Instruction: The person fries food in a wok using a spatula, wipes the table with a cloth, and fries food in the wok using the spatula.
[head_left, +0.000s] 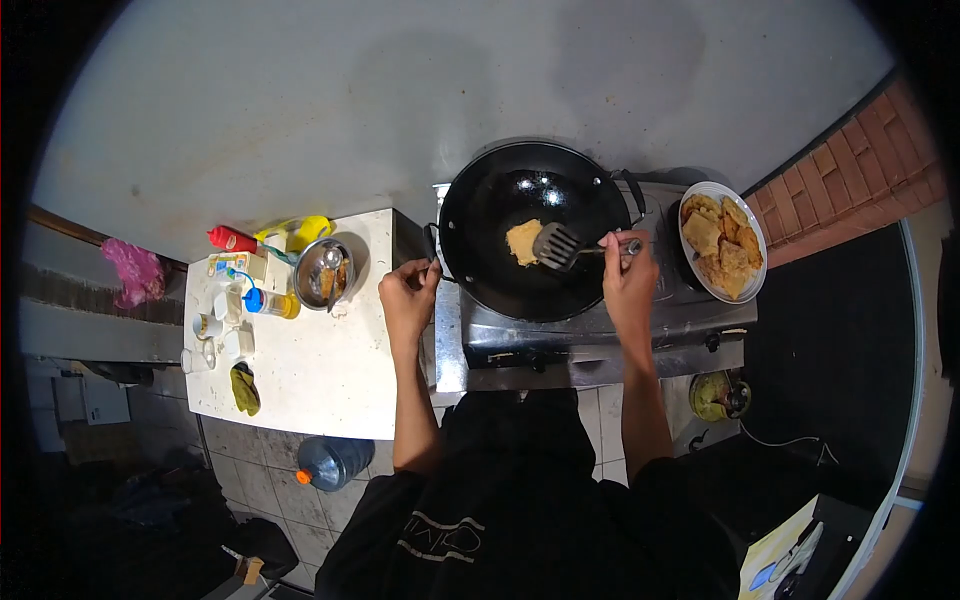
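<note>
A black wok [500,280] sits on the stove with a small piece of yellow fried food [522,241] near its middle. My left hand [406,300] is closed at the wok's left loop handle, the fingertips pinching it. In my right hand [629,285] is a slotted spatula [556,246], gripped by its handle. The spatula's dark slotted head rests against the right side of the food, covering part of it.
Right of the wok, a white plate [764,262] holds fried pieces on the metal stove [590,340]. The white table [340,380] at left bears a metal bowl [324,273], a red bottle [232,239] and a blue-capped bottle [272,303]. A water jug [340,462] lies below.
</note>
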